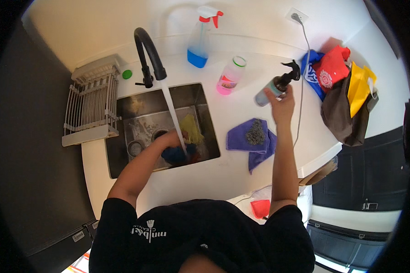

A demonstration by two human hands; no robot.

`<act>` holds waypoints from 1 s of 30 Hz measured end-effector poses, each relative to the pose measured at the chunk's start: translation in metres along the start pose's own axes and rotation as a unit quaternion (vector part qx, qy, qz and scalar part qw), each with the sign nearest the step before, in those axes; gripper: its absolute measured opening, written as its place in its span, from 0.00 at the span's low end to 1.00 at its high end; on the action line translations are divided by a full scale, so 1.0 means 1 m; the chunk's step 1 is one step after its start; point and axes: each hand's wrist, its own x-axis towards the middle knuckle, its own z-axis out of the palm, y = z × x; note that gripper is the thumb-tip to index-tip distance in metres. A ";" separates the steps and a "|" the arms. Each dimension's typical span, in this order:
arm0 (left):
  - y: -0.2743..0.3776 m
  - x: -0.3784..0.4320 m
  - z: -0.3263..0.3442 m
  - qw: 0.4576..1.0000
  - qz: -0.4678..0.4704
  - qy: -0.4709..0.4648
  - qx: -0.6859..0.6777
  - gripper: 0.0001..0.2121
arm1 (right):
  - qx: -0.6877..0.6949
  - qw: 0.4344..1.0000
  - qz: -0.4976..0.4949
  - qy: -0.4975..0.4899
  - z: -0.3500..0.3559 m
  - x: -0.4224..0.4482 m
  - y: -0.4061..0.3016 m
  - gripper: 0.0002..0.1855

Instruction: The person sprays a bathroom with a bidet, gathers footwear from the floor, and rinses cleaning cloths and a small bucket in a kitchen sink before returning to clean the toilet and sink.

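My right hand (283, 105) is wrapped around the body of a spray bottle (269, 92) with a black trigger head, over the right side of the white counter. Down in the steel sink (140, 117), my left hand (175, 139) is at a dark blue cloth (174, 154) and next to a yellow cloth (190, 129). Its fingers are partly hidden, so its grip is unclear. A stream of water (171, 109) runs from the black faucet (150, 51) past this hand onto the cloths. Something reddish lies beside the blue cloth.
A folded purple cloth (237, 138) bears a grey scouring pad (255, 132). Behind stand an uncapped bottle of pink liquid (228, 80) and a spray bottle of blue liquid (197, 56). A dish rack (90, 102) flanks the sink. A power cord (301, 102) passes several bags (338, 99).
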 end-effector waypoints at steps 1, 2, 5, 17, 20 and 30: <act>0.005 -0.003 -0.007 1.000 0.008 0.023 -0.016 0.20 | -0.067 0.997 0.040 0.027 -0.014 0.012 0.011 0.26; 0.009 -0.002 -0.011 0.998 0.017 0.048 -0.032 0.19 | -0.079 0.995 0.003 0.068 -0.023 0.024 0.038 0.26; 0.010 -0.001 -0.012 0.992 0.032 0.106 -0.063 0.17 | -0.087 0.990 -0.011 0.112 -0.033 0.045 0.111 0.26; 0.049 -0.009 0.010 1.000 -0.011 -0.018 0.006 0.21 | -0.238 0.961 0.033 0.137 -0.036 -0.029 0.057 0.28; 0.002 -0.003 0.056 0.998 -0.043 0.012 -0.054 0.25 | -0.013 0.996 -0.086 -0.001 0.019 -0.010 -0.023 0.15; -0.002 -0.009 0.041 0.992 -0.037 -0.036 -0.113 0.26 | -0.153 0.667 -0.599 -0.416 0.323 -0.016 -0.185 0.13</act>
